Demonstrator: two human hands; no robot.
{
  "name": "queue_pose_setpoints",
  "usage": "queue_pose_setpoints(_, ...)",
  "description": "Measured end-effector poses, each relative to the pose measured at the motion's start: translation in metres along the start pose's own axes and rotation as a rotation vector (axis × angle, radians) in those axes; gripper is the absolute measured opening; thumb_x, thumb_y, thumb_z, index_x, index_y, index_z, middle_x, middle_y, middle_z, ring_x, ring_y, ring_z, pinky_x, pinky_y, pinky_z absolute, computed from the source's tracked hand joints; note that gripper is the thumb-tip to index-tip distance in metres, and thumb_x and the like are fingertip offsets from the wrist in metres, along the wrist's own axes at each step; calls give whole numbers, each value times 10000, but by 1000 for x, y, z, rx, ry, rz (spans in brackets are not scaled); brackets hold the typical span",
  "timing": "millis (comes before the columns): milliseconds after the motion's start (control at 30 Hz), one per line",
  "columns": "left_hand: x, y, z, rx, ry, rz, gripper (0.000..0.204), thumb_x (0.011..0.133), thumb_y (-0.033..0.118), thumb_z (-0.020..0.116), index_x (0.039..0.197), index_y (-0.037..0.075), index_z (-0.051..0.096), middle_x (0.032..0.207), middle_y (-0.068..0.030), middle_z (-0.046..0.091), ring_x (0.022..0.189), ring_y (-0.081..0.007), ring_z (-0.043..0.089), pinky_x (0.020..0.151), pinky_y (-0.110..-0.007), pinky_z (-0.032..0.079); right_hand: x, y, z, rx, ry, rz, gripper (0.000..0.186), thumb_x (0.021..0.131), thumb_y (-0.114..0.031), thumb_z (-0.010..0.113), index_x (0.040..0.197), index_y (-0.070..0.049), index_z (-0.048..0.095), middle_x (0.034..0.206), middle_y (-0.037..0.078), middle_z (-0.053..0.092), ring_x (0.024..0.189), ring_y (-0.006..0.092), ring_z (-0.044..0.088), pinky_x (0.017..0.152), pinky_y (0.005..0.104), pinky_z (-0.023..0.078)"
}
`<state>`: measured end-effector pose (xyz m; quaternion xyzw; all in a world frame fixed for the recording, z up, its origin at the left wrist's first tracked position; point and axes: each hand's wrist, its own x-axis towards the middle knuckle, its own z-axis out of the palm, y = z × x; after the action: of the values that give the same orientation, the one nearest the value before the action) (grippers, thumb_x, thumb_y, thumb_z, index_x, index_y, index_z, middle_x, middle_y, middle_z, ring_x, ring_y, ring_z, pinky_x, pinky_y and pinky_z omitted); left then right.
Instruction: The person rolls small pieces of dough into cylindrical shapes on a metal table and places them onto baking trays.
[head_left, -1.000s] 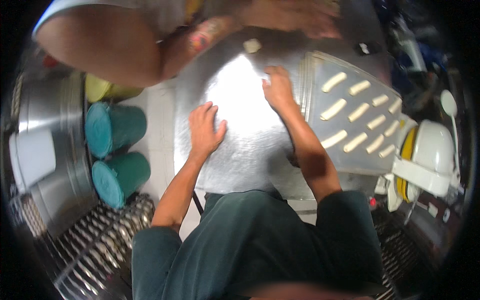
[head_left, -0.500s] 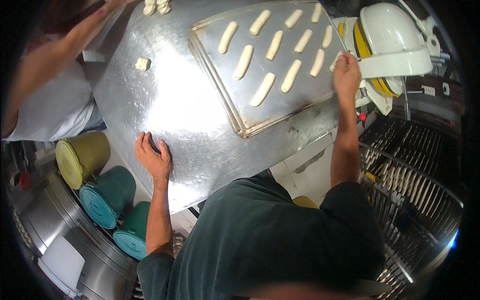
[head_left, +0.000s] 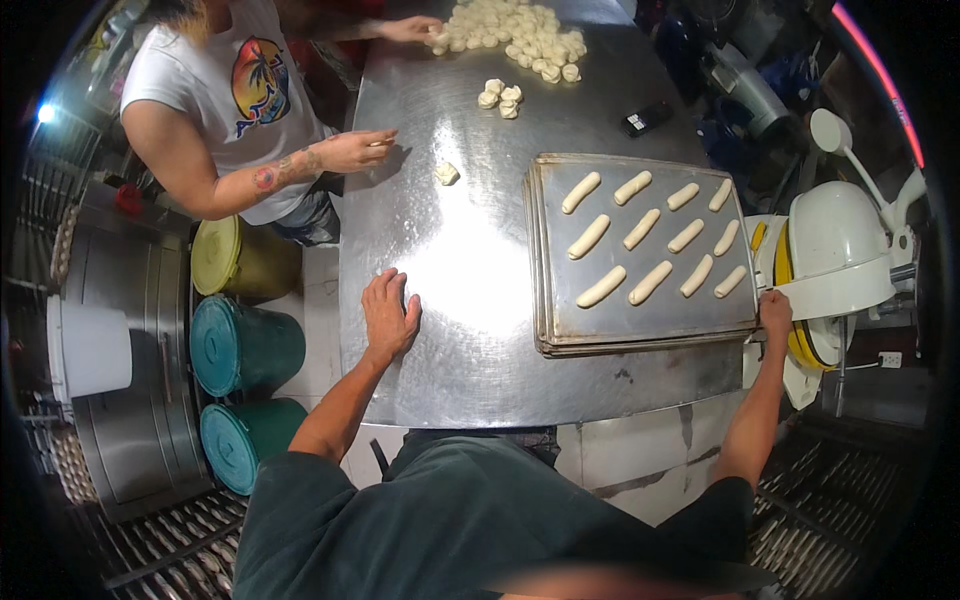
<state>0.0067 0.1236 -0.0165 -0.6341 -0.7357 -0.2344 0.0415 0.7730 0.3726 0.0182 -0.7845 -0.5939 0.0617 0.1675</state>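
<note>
My left hand (head_left: pixel 391 318) rests on the steel table (head_left: pixel 440 370), fingers spread and nothing in it. At the near right corner of a baking tray (head_left: pixel 690 317), my right hand (head_left: pixel 775 311) is closed on the edge; its fingertips are partly hidden. The tray tops a stack and carries several pale dough sticks (head_left: pixel 601 287) in slanted rows. One lone dough piece (head_left: pixel 446 174) lies on the table beyond my left hand. Farther back sit a small cluster of dough pieces (head_left: pixel 500 97) and a large heap of dough balls (head_left: pixel 515 35).
A co-worker in a white shirt (head_left: pixel 200 60) stands at the left, one hand (head_left: pixel 362 150) over the table, the other (head_left: pixel 412 28) by the heap. Lidded buckets (head_left: pixel 222 345) line the left. A white mixer (head_left: pixel 838 245) stands right of the tray. A black device (head_left: pixel 647 119) lies behind it.
My view has swung, bringing the co-worker and dough heap into sight. My right hand has moved from a dough stick at the tray's right side to the near corner. My left hand stays on the table.
</note>
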Motion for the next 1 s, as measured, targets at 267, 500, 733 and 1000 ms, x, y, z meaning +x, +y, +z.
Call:
queue_pose_setpoints(267, -9, 8, 4, -74, 40, 2, 480, 897, 234, 694, 1303, 6, 578, 1396, -178, 529, 1315, -374, 459, 1140, -510, 328, 9, 51, 2, 252, -146, 119, 229, 893, -223, 732, 849, -4, 679, 737, 64, 645, 663, 207, 633, 610, 398, 538)
queue_pose_setpoints(500, -15, 16, -2, -113, 63, -38, 434, 879, 227, 704, 1243, 8, 613, 1370, -190, 560, 1286, -380, 488, 1105, -507, 359, -46, 14, 2, 669, -222, 525, 83, 954, -131, 667, 949, -57, 630, 719, 25, 563, 544, 168, 546, 481, 345, 526)
queue_pose_setpoints(733, 30, 140, 20, -932, -492, -232, 401, 1002, 285, 662, 1252, -28, 630, 985, -147, 721, 874, -212, 679, 814, -336, 547, -63, 9, 5, 965, -36, 610, 149, 956, -94, 682, 861, -17, 597, 692, 67, 569, 488, 159, 535, 476, 330, 543)
queue_pose_setpoints(1000, 51, 186, 36, -971, -585, -365, 286, 1004, 213, 668, 1121, -30, 576, 848, -16, 602, 774, -105, 587, 684, -284, 511, -62, 24, 10, 1239, -70, 718, 109, 954, -72, 670, 883, -31, 600, 741, 52, 597, 632, 153, 605, 586, 316, 570)
